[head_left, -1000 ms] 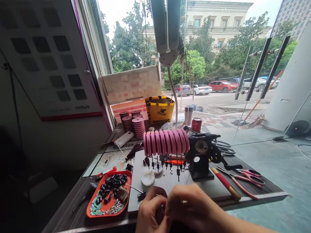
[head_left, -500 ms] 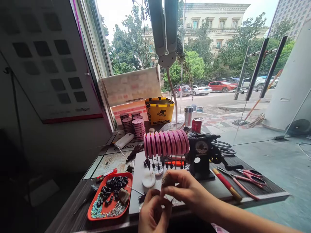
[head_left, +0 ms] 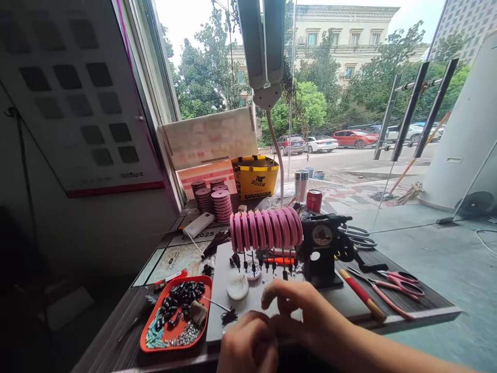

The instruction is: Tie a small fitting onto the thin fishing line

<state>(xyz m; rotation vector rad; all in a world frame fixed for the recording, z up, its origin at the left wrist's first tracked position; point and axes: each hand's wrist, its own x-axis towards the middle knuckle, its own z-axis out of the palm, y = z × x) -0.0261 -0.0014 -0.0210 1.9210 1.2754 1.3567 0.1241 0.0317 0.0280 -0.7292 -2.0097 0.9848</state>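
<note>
My left hand is closed, fingers curled, low over the front edge of a pale board. Its fingertips meet the thumb side of my right hand. The right index finger wears a tan covering and arches above, its other fingers bent inward. Whatever lies between the fingers is hidden or too thin to make out. Just beyond, a row of pink ring-shaped spools sits on a black hand-cranked machine, with small dark pieces hanging below. A white round disc lies left of my hands.
To the left stands an orange-red tray with black pieces and small metal bits. Pink-handled scissors and a red-and-tan rod lie at right. Stacked pink spools, a yellow bag and a red can stand behind.
My left hand has turned over, its knuckles now upward. My right hand has moved slightly right and down, with its index finger lifted from the thumb. The black-tufted stick is more exposed.
</note>
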